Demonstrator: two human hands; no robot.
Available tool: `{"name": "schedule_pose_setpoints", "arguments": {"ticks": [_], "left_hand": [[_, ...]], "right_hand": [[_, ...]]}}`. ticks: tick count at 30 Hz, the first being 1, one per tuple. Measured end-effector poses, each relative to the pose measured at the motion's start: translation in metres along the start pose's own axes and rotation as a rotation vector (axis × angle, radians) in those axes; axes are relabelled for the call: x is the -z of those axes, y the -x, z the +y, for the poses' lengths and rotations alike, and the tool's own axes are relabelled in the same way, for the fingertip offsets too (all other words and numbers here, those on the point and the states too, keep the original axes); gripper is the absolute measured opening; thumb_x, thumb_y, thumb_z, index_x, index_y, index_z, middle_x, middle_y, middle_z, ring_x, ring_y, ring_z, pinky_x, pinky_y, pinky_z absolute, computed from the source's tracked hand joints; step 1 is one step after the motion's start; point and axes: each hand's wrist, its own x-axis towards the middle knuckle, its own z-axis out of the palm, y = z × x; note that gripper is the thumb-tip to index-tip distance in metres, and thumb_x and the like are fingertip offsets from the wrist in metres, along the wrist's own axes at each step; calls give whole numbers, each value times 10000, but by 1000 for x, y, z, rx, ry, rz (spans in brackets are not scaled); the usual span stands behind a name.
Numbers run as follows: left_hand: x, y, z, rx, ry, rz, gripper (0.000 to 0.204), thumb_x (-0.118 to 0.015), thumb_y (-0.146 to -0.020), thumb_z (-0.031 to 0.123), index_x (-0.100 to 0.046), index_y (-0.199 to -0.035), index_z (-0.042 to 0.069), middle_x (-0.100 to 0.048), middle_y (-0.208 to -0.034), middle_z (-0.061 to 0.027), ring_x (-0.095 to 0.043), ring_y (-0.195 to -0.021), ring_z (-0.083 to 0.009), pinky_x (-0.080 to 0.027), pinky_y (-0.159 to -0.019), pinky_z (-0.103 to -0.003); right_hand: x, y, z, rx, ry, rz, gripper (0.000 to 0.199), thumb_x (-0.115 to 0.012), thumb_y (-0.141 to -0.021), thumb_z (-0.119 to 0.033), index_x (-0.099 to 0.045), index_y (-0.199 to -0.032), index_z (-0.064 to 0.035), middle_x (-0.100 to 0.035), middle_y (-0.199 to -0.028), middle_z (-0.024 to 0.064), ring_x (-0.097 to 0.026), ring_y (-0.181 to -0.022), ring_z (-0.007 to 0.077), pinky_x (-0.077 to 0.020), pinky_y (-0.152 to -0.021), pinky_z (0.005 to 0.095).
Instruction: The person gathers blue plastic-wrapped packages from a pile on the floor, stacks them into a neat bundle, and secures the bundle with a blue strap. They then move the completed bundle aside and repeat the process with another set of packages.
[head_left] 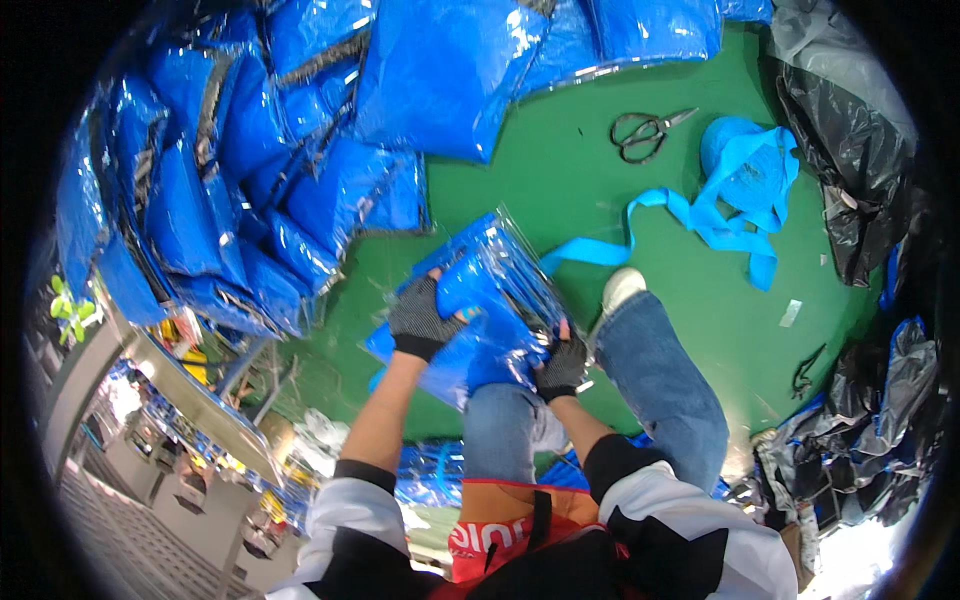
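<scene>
A stack of flat blue packages in clear plastic (pixel 480 290) lies over my knee, low above the green floor. My left hand (pixel 425 318), in a dark glove with bare fingertips, grips its left part, thumb across the blue surface. At the lower right edge, my right hand (pixel 562 366) in a matching glove closes on the stack; its thumb shows and the other fingers are partly hidden. From the stack's right side a light blue strap (pixel 590 252) runs over the floor to a loose roll (pixel 745 165). Whether it passes under the stack is hidden.
Dark-handled scissors (pixel 645 135) lie on the green floor (pixel 560 140) beyond the stack. A large heap of blue wrapped packages (pixel 270 140) fills the far left. Black plastic bags (pixel 845 170) and dark packages (pixel 880 400) line the right. A metal-framed table (pixel 200 400) stands left.
</scene>
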Motion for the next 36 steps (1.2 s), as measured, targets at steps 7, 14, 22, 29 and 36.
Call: {"name": "schedule_pose_setpoints", "arguments": {"ticks": [7,14,22,29,36], "left_hand": [[-15,-19,-8,15,-35,-75,934,-672,-533,703,-512,-1156,26,-565,-1043,-209,-551,-968,-375,-443,-845,-452],[-38,-39,-32,-1,-86,-46,917,-675,-481,705,-518,-1135,82,-560,-983,-181,-546,-925,-360,-446,-796,-458],[-45,-43,-33,12,-65,6,882,-719,-437,667,-531,-1063,75,-566,-933,-173,-561,-881,-361,-454,-769,-454],[-53,-35,-41,-27,-46,82,853,-643,-488,717,-538,-1048,83,-567,-913,-176,-552,-868,-373,-442,-739,-469],[-59,-32,-45,-62,-34,214,897,-555,-535,785,-556,-1073,67,-565,-908,-188,-548,-839,-382,-428,-713,-481]], "right_hand": [[-21,-18,13,18,-51,18,952,-674,-611,-417,-246,-1399,-98,-415,-1270,253,-400,-1159,420,-296,-992,483],[-37,-33,10,13,54,7,896,-645,-594,-274,-253,-1385,-120,-393,-1275,214,-364,-1160,408,-257,-1011,502],[-1,-49,-9,-15,8,-178,845,-711,-624,-304,-324,-1348,-103,-432,-1251,213,-426,-1129,387,-326,-975,473],[134,-299,-77,321,-111,638,871,-656,-720,-319,-192,-1410,-57,-369,-1311,257,-394,-1177,407,-300,-1002,477],[319,-529,-80,161,-105,950,1202,-672,-612,-654,-137,-1364,115,-256,-1390,307,-288,-1300,394,-277,-1057,381]]}}
